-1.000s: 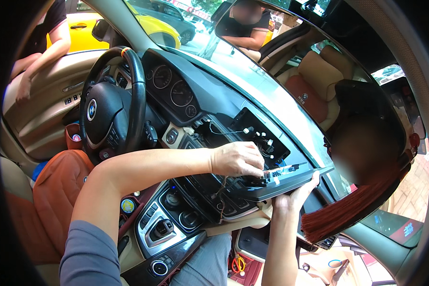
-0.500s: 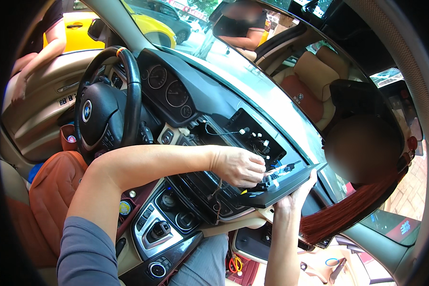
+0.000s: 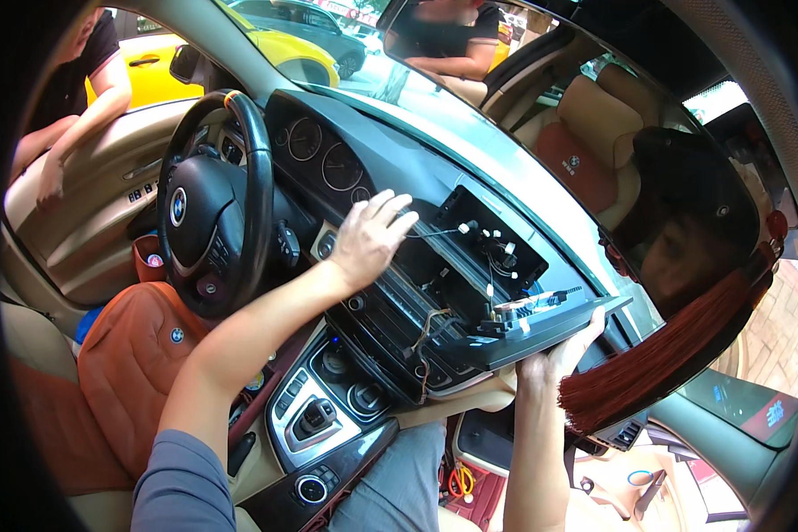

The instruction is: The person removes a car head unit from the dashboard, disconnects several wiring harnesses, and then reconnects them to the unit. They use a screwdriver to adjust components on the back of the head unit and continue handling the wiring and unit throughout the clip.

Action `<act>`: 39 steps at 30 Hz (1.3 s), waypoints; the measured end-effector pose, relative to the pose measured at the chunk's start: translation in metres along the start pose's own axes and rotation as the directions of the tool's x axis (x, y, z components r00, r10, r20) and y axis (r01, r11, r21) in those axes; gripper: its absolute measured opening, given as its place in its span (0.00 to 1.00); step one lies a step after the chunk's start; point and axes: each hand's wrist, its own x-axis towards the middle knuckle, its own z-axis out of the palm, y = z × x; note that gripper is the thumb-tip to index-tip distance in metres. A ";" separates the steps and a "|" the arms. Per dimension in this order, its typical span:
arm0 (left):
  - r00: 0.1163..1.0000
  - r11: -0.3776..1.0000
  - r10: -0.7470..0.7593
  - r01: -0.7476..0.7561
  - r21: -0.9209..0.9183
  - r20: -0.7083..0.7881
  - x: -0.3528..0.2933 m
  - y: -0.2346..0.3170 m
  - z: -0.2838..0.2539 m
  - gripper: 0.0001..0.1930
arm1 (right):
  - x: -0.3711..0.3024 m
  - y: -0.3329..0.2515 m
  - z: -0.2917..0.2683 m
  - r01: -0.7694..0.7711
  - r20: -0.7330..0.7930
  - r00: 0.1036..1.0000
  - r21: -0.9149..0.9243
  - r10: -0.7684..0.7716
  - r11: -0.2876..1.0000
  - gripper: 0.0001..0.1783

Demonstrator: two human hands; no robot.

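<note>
Inside the car, the dashboard [image 3: 434, 168] has a hole cut open in its middle: a dark cavity [image 3: 470, 257] with loose wires and white plugs [image 3: 496, 253] hanging in it. That cavity is the mark to go by.

The person's left hand [image 3: 368, 235] is spread open, fingers fanned, palm down on the dashboard just at the cavity's left edge, beside the round dials of the instrument cluster [image 3: 324, 155]. It grips nothing.

The right hand [image 3: 559, 355] comes up from below and cradles the pulled-out display unit [image 3: 532, 332], a flat dark panel that hangs tilted at the lower right of the cavity, wires running from its back into the opening. The fingers curl up under the panel's right end, so that hand is closed around it from beneath.

Left of the cavity stands the black steering wheel [image 3: 239, 195]. Below the cavity lie the round climate knobs [image 3: 363, 399] and, further down, the gear selector [image 3: 315, 417] in its silver surround. The orange driver's seat [image 3: 124, 355] sits below the wheel.

To the right of the cavity a red tassel [image 3: 665, 363] hangs from the mirror [image 3: 647, 177], which reflects tan seats. Far left of the wheel, another person's arm [image 3: 89, 111] leans on the driver's door [image 3: 97, 213], with a yellow car [image 3: 151, 66] outside.
</note>
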 end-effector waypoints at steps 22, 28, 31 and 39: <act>0.961 0.196 0.010 0.270 -0.943 0.277 0.026 0.055 -0.022 0.11 | -0.007 0.012 -0.016 0.048 0.060 0.997 0.015 -0.048 0.999 0.42; 0.908 0.229 0.339 0.175 -0.958 0.247 0.064 0.072 -0.021 0.09 | -0.003 0.019 -0.022 0.053 0.287 0.956 0.032 -0.060 0.998 0.41; 0.828 0.298 0.381 0.310 -0.903 0.411 0.072 0.073 -0.025 0.08 | 0.002 0.022 -0.023 0.093 0.237 0.967 0.024 -0.096 0.995 0.39; 0.911 0.578 0.270 0.106 -0.809 0.312 0.052 0.084 -0.024 0.08 | -0.009 0.024 -0.015 0.101 0.258 0.961 0.000 -0.098 0.995 0.39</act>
